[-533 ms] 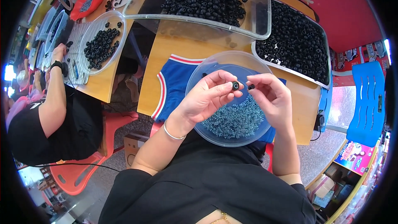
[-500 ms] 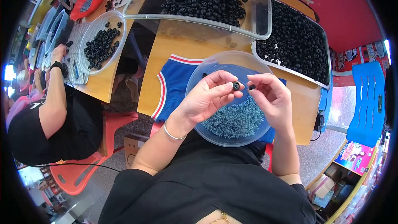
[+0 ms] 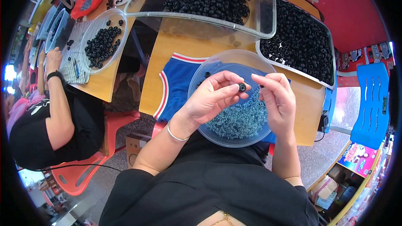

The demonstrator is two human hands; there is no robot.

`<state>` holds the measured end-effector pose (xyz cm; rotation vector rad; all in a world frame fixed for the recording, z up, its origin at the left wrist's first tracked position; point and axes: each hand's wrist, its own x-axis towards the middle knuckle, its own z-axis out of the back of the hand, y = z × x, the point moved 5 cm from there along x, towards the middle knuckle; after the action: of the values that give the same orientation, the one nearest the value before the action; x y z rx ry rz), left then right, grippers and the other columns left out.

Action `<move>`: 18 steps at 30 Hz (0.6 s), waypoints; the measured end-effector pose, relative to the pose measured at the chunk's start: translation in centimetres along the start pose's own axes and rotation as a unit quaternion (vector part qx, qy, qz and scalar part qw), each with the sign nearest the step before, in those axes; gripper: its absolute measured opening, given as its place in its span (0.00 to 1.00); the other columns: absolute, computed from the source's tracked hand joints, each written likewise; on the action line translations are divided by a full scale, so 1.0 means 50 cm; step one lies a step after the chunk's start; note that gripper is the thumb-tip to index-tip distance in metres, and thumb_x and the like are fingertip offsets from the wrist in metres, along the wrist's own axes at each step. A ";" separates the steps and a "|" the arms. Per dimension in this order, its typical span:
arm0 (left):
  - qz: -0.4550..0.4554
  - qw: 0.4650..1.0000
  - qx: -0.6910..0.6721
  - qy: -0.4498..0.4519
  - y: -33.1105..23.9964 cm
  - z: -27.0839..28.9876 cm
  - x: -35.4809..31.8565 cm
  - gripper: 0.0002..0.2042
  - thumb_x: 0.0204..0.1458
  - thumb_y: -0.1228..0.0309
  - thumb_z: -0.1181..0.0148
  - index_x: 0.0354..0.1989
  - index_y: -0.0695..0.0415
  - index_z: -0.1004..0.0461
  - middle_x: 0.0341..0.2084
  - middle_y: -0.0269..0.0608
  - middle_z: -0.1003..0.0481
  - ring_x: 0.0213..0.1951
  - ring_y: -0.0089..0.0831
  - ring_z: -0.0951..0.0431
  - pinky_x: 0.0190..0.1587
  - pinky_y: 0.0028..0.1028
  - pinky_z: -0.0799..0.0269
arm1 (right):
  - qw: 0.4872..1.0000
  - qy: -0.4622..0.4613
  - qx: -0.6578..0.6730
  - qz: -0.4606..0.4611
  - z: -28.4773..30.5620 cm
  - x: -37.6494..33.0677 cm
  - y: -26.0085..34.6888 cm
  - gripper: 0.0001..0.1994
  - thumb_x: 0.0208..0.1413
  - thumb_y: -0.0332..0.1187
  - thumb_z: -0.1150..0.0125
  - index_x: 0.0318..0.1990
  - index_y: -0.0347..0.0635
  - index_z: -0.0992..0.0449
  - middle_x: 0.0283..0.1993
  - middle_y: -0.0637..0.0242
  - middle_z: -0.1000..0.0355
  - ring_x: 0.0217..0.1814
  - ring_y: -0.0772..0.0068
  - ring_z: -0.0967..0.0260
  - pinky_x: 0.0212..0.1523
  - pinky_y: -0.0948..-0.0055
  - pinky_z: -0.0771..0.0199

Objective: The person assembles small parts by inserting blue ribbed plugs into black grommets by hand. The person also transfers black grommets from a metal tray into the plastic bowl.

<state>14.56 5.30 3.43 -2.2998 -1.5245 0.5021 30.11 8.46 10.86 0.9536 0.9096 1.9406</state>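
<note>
Between thumb and fingertips, my left hand [image 3: 215, 94] pinches a small round black part [image 3: 242, 87] with a pale ring around a dark centre. Close beside it, my right hand [image 3: 277, 100] has thumb and fingers curled together, with a bit of a small dark piece showing at the tips, mostly hidden. Both hands are over a round clear plastic tub [image 3: 201, 129]. Inside it lies a heap of tiny blue-grey coil-like pieces [image 3: 238, 121], and several black parts [image 3: 207, 75] sit by its left side.
A large clear bin [image 3: 188, 17] of black parts stands ahead, with a white tray [image 3: 295, 69] of more to its right. A blue garment with striped trim [image 3: 173, 83] lies under the tub. At left, a co-worker's arm [image 3: 58, 100] rests near a round container [image 3: 122, 46].
My left hand has shifted slightly right with the black part. My right fingers have turned, so their small dark piece shows less. The co-worker's arm has moved.
</note>
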 end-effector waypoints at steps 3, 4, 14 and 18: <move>-0.002 1.000 0.011 -0.002 0.001 -0.002 0.001 0.07 0.61 0.76 0.44 0.47 0.59 0.27 0.44 0.42 0.23 0.43 0.27 0.20 0.47 0.22 0.24 | 1.000 -0.024 0.010 0.017 -0.009 0.004 0.023 0.11 0.49 0.16 0.35 0.41 0.36 0.21 0.36 0.61 0.24 0.36 0.73 0.24 0.37 0.79 0.23; -0.009 1.000 0.018 -0.004 0.000 -0.003 0.001 0.07 0.61 0.76 0.43 0.46 0.59 0.27 0.43 0.41 0.23 0.44 0.27 0.21 0.47 0.22 0.24 | 1.000 -0.024 0.009 0.017 -0.012 0.000 0.019 0.11 0.49 0.16 0.35 0.41 0.36 0.21 0.36 0.61 0.24 0.36 0.73 0.24 0.37 0.79 0.23; -0.026 0.999 0.041 -0.014 0.000 -0.010 0.001 0.07 0.58 0.77 0.40 0.45 0.59 0.26 0.40 0.37 0.23 0.44 0.24 0.22 0.49 0.24 0.24 | 0.996 -0.041 -0.034 0.066 -0.012 0.000 0.026 0.11 0.41 0.22 0.26 0.33 0.36 0.21 0.32 0.62 0.22 0.31 0.71 0.23 0.30 0.77 0.22; -0.032 0.999 0.042 -0.007 0.001 -0.010 0.000 0.08 0.58 0.78 0.40 0.45 0.60 0.26 0.40 0.37 0.23 0.44 0.24 0.22 0.49 0.25 0.24 | 0.995 -0.040 -0.061 0.061 -0.012 -0.001 0.029 0.10 0.40 0.22 0.25 0.32 0.36 0.21 0.31 0.63 0.22 0.31 0.71 0.23 0.29 0.77 0.22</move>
<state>14.80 5.24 3.84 -2.1818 -1.5476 0.5544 29.14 7.63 11.76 1.0279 0.6932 2.0197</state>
